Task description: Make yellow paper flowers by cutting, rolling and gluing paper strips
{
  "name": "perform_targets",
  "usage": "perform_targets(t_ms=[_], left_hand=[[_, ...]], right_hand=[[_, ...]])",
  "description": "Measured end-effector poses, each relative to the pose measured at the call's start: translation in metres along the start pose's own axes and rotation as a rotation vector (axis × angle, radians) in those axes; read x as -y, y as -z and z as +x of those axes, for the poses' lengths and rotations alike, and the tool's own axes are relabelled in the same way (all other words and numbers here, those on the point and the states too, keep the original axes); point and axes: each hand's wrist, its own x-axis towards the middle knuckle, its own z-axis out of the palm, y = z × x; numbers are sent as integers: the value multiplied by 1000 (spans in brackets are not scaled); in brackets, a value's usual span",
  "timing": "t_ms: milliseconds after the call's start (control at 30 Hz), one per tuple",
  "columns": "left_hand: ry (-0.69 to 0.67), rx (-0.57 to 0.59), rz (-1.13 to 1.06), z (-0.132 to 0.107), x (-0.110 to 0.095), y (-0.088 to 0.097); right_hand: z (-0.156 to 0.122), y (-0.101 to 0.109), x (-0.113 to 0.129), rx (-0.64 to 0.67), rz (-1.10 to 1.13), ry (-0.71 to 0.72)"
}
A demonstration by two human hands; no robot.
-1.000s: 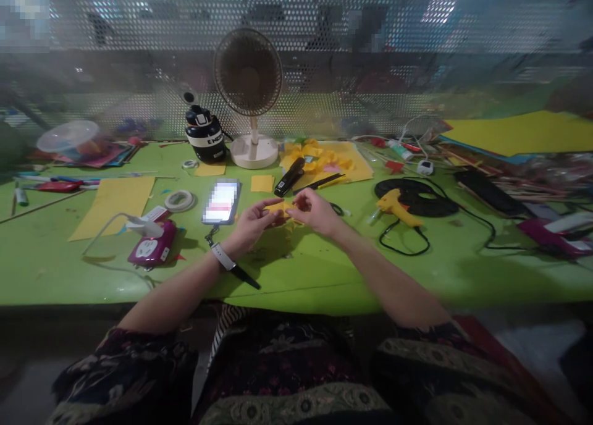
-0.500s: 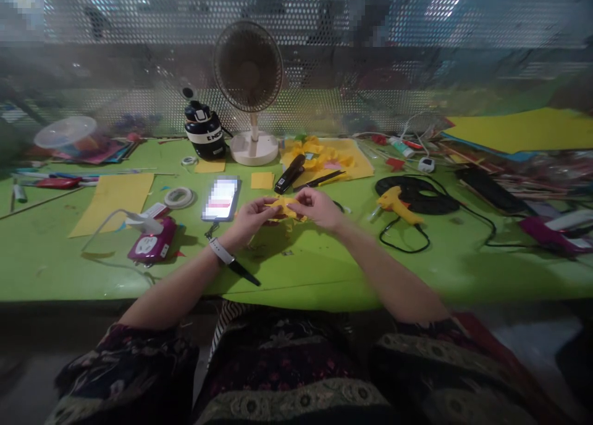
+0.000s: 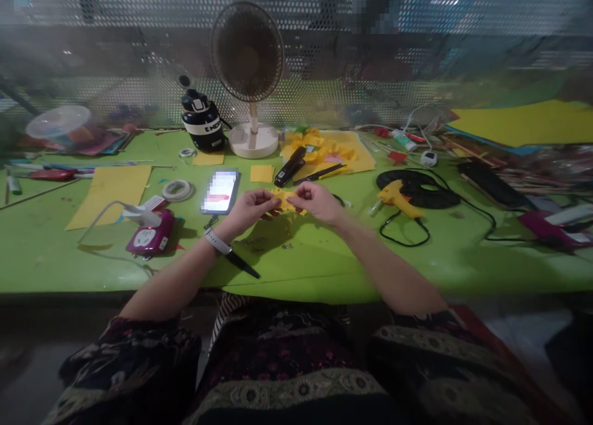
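Between my two hands, above the green table (image 3: 324, 264), is a small piece of yellow paper (image 3: 288, 201) with an uneven edge. My left hand (image 3: 252, 212) pinches its left side with thumb and fingers. On the other side, my right hand (image 3: 317, 202) grips the paper between thumb and fingertips. The fingers cover part of it, so its full shape is hidden. Just beyond the hands lie a black stapler (image 3: 290, 167), a small stack of yellow paper squares (image 3: 262, 173) and scissors (image 3: 319, 173). Small scraps (image 3: 287, 246) lie below the paper.
Left of my hands are a phone (image 3: 220, 191), a tape roll (image 3: 177, 191) and a purple power strip (image 3: 151, 233). A yellow glue gun (image 3: 401, 201) with its cord lies at right. Behind stand a fan (image 3: 254, 138), a bottle (image 3: 204, 125) and yellow paper flowers (image 3: 331, 148).
The view has tipped slightly downward, so the things on the table sit higher. My fingers have shifted a little on the yellow paper, which both hands still hold.
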Motion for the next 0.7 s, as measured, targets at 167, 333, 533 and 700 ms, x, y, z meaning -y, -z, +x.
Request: perform_targets(t_ms=[167,333,533,700], left_hand=[[-17,5,9,1,2,2],[-11,7,22,0,2,1],[10,0,14,-2,-3,-2],[25,5,-24,-1,-4,-2]], right_hand=[[-1,0,3,17,-19,-35],[-1,0,4,34,-79,-45],[-1,-1,3,19,-84,-27],[-2,-2,4,20,-82,-41]])
